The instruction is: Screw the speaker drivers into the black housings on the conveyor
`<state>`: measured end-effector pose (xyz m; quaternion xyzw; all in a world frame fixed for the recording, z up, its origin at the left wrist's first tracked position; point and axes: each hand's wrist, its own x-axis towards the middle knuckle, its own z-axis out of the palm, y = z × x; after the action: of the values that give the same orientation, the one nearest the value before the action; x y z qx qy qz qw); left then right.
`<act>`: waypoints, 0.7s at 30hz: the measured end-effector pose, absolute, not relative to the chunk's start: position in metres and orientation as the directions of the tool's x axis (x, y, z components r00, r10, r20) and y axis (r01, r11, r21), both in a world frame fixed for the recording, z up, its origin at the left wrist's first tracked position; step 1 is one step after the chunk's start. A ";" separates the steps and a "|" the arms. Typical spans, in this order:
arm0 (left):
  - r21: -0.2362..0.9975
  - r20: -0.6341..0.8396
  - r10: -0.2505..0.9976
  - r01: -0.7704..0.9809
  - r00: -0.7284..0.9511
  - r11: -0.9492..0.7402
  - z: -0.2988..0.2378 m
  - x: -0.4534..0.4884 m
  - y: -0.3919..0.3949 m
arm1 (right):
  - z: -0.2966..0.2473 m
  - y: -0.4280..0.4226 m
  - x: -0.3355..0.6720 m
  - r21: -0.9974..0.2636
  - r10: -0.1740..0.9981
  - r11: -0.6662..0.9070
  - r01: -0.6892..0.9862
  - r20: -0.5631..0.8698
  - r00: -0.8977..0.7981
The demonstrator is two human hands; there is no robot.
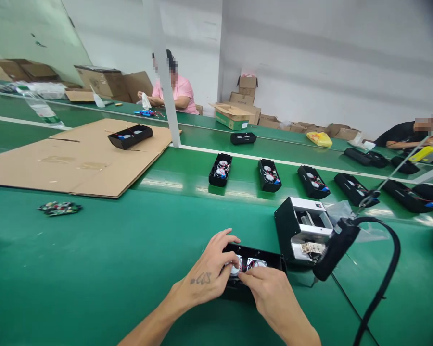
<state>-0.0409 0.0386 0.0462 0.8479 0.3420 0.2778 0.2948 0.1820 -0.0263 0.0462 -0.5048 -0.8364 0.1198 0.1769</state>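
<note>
A black speaker housing [270, 258] lies open side up on the green bench in front of me, with two round silver speaker drivers and red and dark wires inside. Over its left part is my left hand [211, 271], its thumb and index finger bent together at the left driver and its other fingers reaching across the far rim. My right hand [270, 288] comes in from the right, fingers closed and tips at the wires between the drivers. Whatever the fingertips pinch is hidden.
Right of the housing stand a black-and-silver machine [305, 230] and a black electric screwdriver [335, 250] with a thick cable. Several open housings [269, 175] line the belt. Cardboard [75, 158] and circuit boards [60, 207] lie left. Two people sit across the line.
</note>
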 end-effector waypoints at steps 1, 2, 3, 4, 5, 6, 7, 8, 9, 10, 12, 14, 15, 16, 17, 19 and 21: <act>0.644 0.256 0.706 0.429 0.660 -0.634 0.048 -0.044 0.037 | 0.043 -0.027 0.178 -0.326 0.875 0.484 0.813 0.174 -0.451; 0.599 0.228 0.670 0.441 0.706 -0.669 0.048 -0.048 0.035 | 0.041 -0.028 0.174 -0.290 0.868 0.497 0.818 0.164 -0.469; 0.555 0.198 0.637 0.451 0.745 -0.699 0.047 -0.051 0.033 | 0.040 -0.029 0.170 -0.268 0.865 0.502 0.822 0.144 -0.481; 0.513 0.172 0.611 0.459 0.773 -0.726 0.045 -0.053 0.032 | 0.040 -0.029 0.167 -0.255 0.865 0.501 0.827 0.116 -0.488; 0.471 0.159 0.589 0.464 0.792 -0.751 0.042 -0.055 0.032 | 0.040 -0.029 0.165 -0.248 0.868 0.493 0.834 0.085 -0.489; 0.430 0.158 0.574 0.467 0.804 -0.773 0.037 -0.056 0.032 | 0.040 -0.029 0.164 -0.244 0.872 0.483 0.841 0.054 -0.486; 0.391 0.165 0.561 0.469 0.811 -0.792 0.031 -0.056 0.032 | 0.041 -0.030 0.163 -0.246 0.875 0.475 0.845 0.028 -0.483; 0.358 0.176 0.551 0.468 0.816 -0.808 0.026 -0.056 0.032 | 0.043 -0.030 0.163 -0.254 0.876 0.469 0.846 0.008 -0.483; 0.333 0.188 0.541 0.464 0.820 -0.820 0.021 -0.056 0.032 | 0.044 -0.030 0.163 -0.274 0.877 0.459 0.845 -0.012 -0.480; 0.316 0.196 0.531 0.460 0.824 -0.830 0.017 -0.055 0.033 | 0.046 -0.030 0.164 -0.304 0.880 0.444 0.843 -0.031 -0.475; 0.299 0.198 0.517 0.451 0.833 -0.841 0.013 -0.054 0.034 | 0.050 -0.031 0.166 -0.385 0.883 0.406 0.829 -0.066 -0.464; 0.289 0.200 0.499 0.436 0.843 -0.852 0.012 -0.053 0.037 | 0.053 -0.031 0.168 -0.461 0.893 0.361 0.810 -0.079 -0.443; 0.283 0.203 0.492 0.430 0.847 -0.857 0.011 -0.053 0.038 | 0.054 -0.032 0.169 -0.491 0.899 0.343 0.801 -0.075 -0.431; 0.276 0.215 0.482 0.420 0.849 -0.864 0.009 -0.052 0.040 | 0.054 -0.033 0.170 -0.514 0.906 0.327 0.793 -0.068 -0.418; 0.266 0.237 0.469 0.408 0.851 -0.873 0.005 -0.052 0.041 | 0.054 -0.034 0.170 -0.532 0.912 0.317 0.785 -0.057 -0.406; 0.239 0.316 0.431 0.368 0.845 -0.898 -0.007 -0.052 0.044 | 0.049 -0.038 0.166 -0.532 0.922 0.312 0.787 -0.030 -0.385; 0.211 0.419 0.381 0.319 0.824 -0.924 -0.024 -0.053 0.049 | 0.037 -0.038 0.159 -0.459 0.925 0.341 0.820 0.007 -0.381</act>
<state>-0.0528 0.0493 -0.0245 0.9527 0.1838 0.2326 0.0661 0.1594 -0.0382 0.0371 -0.5400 -0.8078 0.1944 0.1346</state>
